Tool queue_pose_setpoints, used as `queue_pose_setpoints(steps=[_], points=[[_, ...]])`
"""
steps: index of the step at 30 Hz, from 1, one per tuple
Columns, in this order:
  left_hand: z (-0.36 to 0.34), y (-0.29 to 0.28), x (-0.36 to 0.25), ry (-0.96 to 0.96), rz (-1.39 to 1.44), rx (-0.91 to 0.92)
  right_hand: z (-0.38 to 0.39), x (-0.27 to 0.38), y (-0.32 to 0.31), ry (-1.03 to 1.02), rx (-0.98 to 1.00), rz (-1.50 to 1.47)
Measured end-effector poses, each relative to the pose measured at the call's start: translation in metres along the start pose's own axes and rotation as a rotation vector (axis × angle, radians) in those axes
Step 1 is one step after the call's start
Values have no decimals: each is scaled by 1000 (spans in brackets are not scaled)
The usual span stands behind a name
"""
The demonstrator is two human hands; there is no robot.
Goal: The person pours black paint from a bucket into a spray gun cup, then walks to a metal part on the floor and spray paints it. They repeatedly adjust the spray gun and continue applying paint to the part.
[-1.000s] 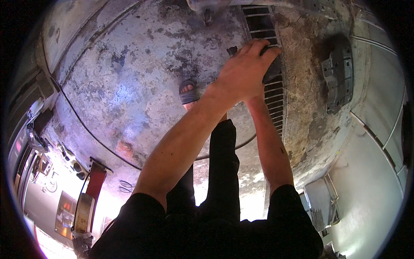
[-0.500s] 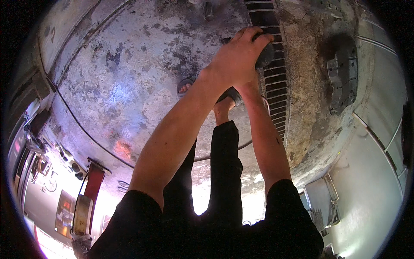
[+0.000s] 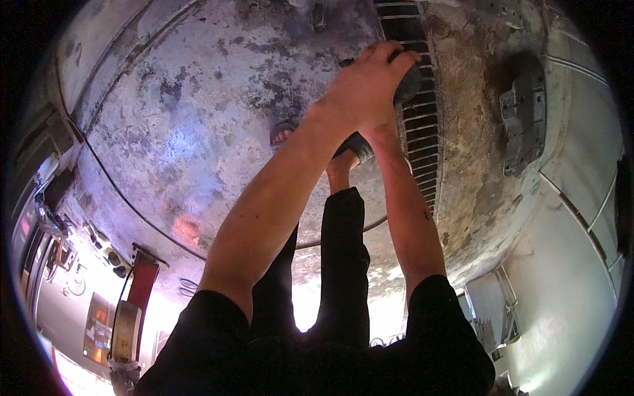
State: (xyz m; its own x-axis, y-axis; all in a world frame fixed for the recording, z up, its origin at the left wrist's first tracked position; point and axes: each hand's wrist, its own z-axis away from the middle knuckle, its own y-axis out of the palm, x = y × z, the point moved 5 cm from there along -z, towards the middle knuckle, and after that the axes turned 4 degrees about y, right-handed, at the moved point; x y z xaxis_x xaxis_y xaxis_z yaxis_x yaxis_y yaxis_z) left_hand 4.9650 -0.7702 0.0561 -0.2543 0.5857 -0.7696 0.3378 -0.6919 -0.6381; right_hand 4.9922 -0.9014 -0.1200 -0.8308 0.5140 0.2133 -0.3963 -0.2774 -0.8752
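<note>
My left hand [image 3: 368, 86] reaches out ahead, above the floor beside a drain grate. Its fingers curl over a dark rounded thing [image 3: 408, 86], whose kind I cannot make out. A small dark piece [image 3: 346, 63] shows past the other side of this hand. From the right, my other forearm comes in to meet it at the wrist. Of my right hand [image 3: 381, 129] only the part by the wrist shows; its fingers are hidden behind the left hand, so their grip cannot be seen.
A slotted drain grate [image 3: 421, 142] runs along the stained concrete floor [image 3: 198, 99]. To its right lies a grey metal part with holes [image 3: 525, 125]. A black cable [image 3: 125, 198] crosses the floor behind my sandalled feet [image 3: 284, 132]. A red metal stand [image 3: 142, 280] is at lower left.
Both hands keep nearly the same pose on the dark thing. The view has shifted very slightly.
</note>
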Motion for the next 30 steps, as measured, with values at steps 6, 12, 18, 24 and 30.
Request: queue_pose_setpoints(steps=[6,12,18,24,30], points=[[-2,-3,-9,-1,-53,12,13,10,-39,73,18,-411],[0,-3,-8,-8,-31,29,24,18,-55,126,27,-412],[15,-16,-13,-4,78,5,30,18,-60,101,-55,-289],[42,4,31,-381,664,-219,38,15,-76,34,-220,-98],[49,61,107,-484,409,39,49,14,-83,28,-142,-85]])
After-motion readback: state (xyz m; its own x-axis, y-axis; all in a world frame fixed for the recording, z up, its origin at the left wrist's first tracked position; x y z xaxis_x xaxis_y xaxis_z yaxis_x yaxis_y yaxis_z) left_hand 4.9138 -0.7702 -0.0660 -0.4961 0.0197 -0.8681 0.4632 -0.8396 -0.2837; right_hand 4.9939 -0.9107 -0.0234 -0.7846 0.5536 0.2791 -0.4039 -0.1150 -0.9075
